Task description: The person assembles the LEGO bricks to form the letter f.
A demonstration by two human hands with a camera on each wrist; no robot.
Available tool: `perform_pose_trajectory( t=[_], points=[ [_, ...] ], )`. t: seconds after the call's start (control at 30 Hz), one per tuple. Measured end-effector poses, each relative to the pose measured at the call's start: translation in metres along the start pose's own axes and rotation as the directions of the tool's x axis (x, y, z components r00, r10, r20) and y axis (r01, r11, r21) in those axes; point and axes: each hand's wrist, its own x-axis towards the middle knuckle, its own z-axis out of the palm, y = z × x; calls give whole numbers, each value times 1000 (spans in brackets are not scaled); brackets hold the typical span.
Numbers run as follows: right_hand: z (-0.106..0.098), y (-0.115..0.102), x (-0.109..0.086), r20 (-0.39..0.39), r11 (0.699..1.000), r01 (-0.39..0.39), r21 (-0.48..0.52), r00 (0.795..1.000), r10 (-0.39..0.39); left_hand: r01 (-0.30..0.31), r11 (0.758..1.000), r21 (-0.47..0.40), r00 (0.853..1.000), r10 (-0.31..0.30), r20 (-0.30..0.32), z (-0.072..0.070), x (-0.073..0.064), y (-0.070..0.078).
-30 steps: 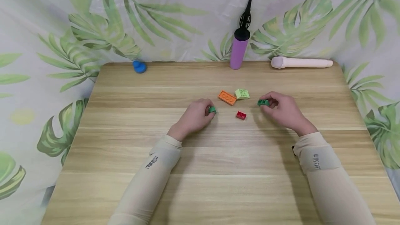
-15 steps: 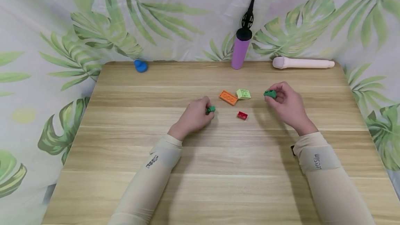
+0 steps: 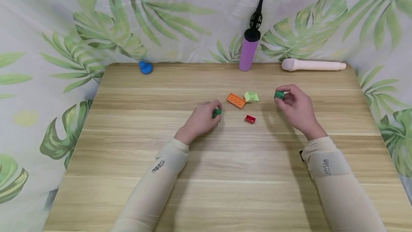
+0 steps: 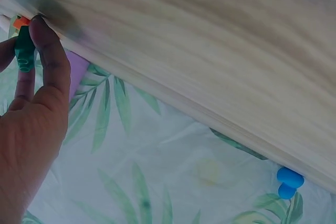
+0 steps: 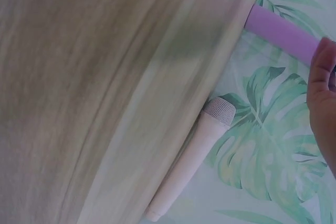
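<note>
My left hand (image 3: 200, 120) pinches a small green toy brick (image 3: 217, 112) between thumb and fingers, low over the wooden table. In the left wrist view that green brick (image 4: 24, 49) shows between the fingertips. Across from it, my right hand (image 3: 297, 108) holds another green brick (image 3: 279, 95) by its fingertips, raised over the table. The right wrist view catches only part of this hand (image 5: 323, 95), and its brick is mostly out of sight there. Between the hands lie an orange brick (image 3: 236, 100), a light green brick (image 3: 251, 97) close against it, and a red brick (image 3: 250, 119) nearer me.
Along the table's (image 3: 206, 189) back edge are a blue rounded object (image 3: 146, 67), a purple hand pump (image 3: 249, 53) with a black nozzle, and a pale pink microphone (image 3: 313, 64) lying on its side. A leaf-patterned cloth (image 3: 180, 17) hangs behind the table.
My right hand has moved back and a little right with its green brick, turning it. The left hand stays nearly in place while its brick tilts slightly. The loose bricks have not moved.
</note>
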Motion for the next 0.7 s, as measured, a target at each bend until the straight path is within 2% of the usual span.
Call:
perform_pose_trajectory(
  t=[0.33,0.7],
  points=[
    [1,0,3,3,999,0,46,1000,0,98,995,-15,994,-98,53,0,2,0],
    [2,-2,9,-54,998,26,53,998,-24,89,996,-22,993,-87,80,3,6,-1]
  ],
)
